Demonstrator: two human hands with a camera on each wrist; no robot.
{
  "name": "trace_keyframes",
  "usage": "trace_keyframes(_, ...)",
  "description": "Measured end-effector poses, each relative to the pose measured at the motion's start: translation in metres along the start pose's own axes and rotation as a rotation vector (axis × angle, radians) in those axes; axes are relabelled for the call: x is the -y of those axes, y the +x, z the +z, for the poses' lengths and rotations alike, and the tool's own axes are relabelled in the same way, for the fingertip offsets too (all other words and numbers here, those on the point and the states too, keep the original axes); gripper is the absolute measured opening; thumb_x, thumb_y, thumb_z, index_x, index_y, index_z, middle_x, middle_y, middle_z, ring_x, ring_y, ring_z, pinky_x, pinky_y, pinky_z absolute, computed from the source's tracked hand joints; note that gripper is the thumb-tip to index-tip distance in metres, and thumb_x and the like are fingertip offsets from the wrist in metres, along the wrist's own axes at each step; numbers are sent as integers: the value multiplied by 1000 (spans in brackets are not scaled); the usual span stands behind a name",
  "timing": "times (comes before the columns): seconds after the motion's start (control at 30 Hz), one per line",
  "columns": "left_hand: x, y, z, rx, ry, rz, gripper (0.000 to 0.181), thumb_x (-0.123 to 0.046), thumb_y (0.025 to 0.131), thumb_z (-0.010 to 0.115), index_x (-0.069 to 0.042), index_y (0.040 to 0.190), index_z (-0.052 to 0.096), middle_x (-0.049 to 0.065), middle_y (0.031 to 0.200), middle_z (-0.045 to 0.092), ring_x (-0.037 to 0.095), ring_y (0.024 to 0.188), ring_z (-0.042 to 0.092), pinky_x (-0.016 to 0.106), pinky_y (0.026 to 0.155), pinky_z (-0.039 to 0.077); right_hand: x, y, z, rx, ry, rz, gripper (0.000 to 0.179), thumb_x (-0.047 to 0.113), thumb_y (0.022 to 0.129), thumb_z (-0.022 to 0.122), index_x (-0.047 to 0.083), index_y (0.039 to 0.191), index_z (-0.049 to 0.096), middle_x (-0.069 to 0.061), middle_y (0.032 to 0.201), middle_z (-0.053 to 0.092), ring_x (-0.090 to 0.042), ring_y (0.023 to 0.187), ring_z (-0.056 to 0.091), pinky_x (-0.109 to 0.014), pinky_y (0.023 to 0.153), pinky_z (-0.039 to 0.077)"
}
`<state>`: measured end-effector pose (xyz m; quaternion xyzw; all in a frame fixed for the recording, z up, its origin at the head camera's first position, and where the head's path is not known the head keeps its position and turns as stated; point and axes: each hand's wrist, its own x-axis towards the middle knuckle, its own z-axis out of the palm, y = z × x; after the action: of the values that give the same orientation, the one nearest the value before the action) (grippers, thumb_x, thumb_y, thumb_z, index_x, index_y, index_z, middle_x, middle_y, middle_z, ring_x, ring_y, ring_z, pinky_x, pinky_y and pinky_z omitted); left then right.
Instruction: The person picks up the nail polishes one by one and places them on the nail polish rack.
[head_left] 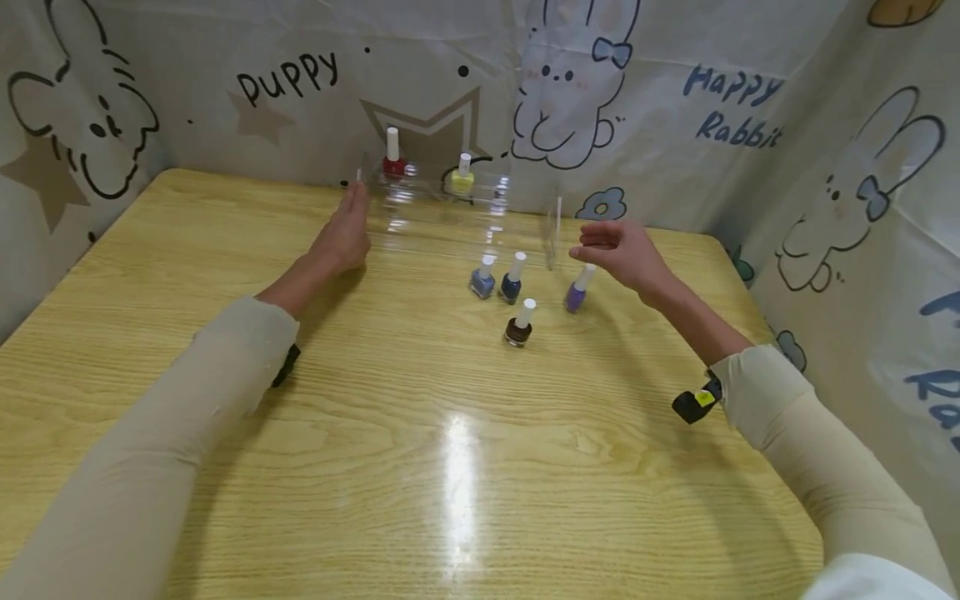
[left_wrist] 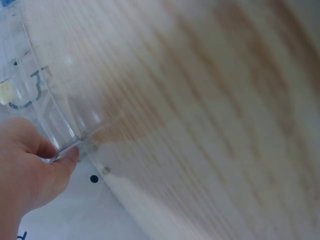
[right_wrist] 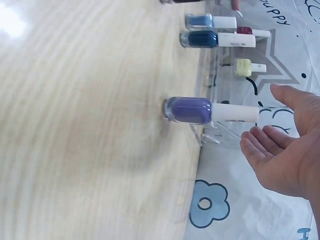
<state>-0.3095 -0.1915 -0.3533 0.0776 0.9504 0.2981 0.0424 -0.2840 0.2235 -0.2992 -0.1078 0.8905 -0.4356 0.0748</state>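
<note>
A clear plastic tiered rack stands at the back of the table. My left hand is at its left end; in the left wrist view the thumb and fingers of that hand pinch the edge of the clear end panel. On the rack's upper part stand a red nail polish bottle and a yellow one. My right hand is off the rack's right end, fingers loosely extended and holding nothing. Just beside it, a purple nail polish bottle with a white cap stands upright on the table.
In front of the rack stand a light blue nail polish bottle, a dark blue one and a dark brown one. The wooden table meets a printed cloth at the back and right.
</note>
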Motion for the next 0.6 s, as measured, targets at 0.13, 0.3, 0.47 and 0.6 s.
trace_keyframes(0.13, -1, -1, -1, -1, 4, 0, 82, 12, 91, 31, 0, 154, -19, 20, 162, -19, 42, 148, 7, 52, 100, 41, -7, -8, 5, 6, -10, 12, 60, 20, 96, 68, -4, 146, 45, -23, 143, 50, -35, 130, 50, -47, 106, 43)
trace_keyframes(0.3, -2, -2, -1, -7, -5, 9, 81, 13, 90, 31, 0, 154, -18, 20, 162, -19, 39, 149, -1, 53, 115, 25, -17, -17, 9, 6, -40, 33, 64, 22, 96, 69, -4, 148, 42, -23, 146, 47, -35, 134, 46, -48, 106, 42)
trace_keyframes(0.47, -2, -1, -1, -7, -9, 8, 82, 14, 90, 31, 1, 154, -18, 20, 162, -20, 39, 148, 0, 53, 113, 29, -27, -24, 13, 24, -27, 61, 68, 24, 95, 69, -5, 149, 39, -24, 144, 49, -36, 132, 48, -50, 104, 44)
trace_keyframes(0.6, -3, -1, -1, -4, -11, -1, 82, 14, 90, 30, -1, 154, -19, 20, 162, -19, 39, 149, 0, 53, 111, 31, -35, -25, 17, 27, -31, 69, 63, 21, 96, 69, -6, 146, 43, -24, 141, 52, -36, 131, 50, -50, 104, 44)
